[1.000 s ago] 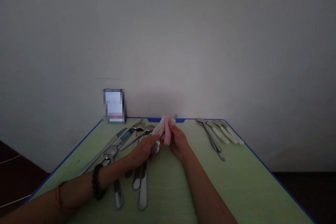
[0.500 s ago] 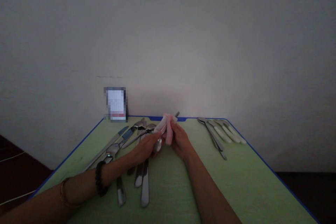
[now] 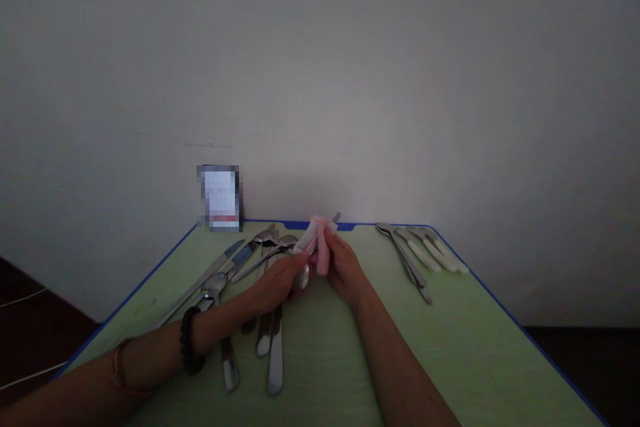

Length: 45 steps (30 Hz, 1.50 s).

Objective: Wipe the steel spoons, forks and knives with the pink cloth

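My left hand [image 3: 275, 285] is closed round the bowl end of a metal spoon [image 3: 302, 275] held over the green table [image 3: 475, 347]. My right hand [image 3: 341, 268] is closed on a pink cloth [image 3: 319, 245] that is wrapped around the spoon's handle; the handle tip pokes out past the cloth toward the wall. Both hands meet near the table's far middle. A black bead bracelet sits on my left wrist.
A pile of knives and spoons [image 3: 240, 280] lies to the left, under and beside my left forearm. A row of several spoons, some with white handles [image 3: 420, 253], lies at the far right. A blurred card [image 3: 221, 198] leans on the wall.
The hands stay in almost the same place; the cloth and the spoon have shifted only slightly between my hands.
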### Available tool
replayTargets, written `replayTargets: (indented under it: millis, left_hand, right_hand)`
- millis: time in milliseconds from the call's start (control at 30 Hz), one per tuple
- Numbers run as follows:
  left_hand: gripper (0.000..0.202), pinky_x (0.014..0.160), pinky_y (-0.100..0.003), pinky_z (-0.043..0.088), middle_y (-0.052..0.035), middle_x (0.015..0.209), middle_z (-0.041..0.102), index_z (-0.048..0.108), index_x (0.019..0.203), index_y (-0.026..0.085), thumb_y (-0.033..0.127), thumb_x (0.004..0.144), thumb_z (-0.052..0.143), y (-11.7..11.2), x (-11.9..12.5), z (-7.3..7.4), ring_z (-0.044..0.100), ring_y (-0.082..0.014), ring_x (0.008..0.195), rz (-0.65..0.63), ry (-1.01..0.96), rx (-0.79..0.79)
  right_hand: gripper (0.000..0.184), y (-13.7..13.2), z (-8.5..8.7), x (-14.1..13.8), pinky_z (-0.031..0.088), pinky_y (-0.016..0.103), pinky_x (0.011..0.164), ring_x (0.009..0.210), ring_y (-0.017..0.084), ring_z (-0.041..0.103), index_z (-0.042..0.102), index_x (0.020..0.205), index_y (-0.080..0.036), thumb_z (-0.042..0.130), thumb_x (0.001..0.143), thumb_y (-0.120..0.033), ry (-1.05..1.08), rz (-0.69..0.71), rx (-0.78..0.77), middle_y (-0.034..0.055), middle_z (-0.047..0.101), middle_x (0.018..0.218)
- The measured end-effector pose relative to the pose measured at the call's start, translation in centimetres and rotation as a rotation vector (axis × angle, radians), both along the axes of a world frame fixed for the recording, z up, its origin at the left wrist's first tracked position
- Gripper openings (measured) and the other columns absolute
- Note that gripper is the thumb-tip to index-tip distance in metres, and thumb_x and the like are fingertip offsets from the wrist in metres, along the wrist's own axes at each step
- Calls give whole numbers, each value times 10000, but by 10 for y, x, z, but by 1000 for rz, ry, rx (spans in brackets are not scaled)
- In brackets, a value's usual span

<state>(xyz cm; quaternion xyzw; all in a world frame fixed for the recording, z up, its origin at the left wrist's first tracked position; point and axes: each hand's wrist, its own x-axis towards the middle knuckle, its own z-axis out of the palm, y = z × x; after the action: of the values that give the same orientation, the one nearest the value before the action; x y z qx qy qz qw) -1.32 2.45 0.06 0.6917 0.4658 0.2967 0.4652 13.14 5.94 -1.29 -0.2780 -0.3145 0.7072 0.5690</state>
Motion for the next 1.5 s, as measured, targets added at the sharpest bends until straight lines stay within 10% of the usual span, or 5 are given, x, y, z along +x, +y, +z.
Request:
replayTargets:
  millis: [1500]
  left_hand:
    - [580, 431, -229, 338, 25, 453, 459, 492, 611, 192, 646, 884, 257, 0, 1, 4, 412, -112, 415, 57, -5, -58]
  right_hand:
    - [438, -3, 1, 2, 501, 307, 806, 830, 184, 660, 701, 962, -192, 838, 601, -399, -31, 122, 90, 2, 715, 742]
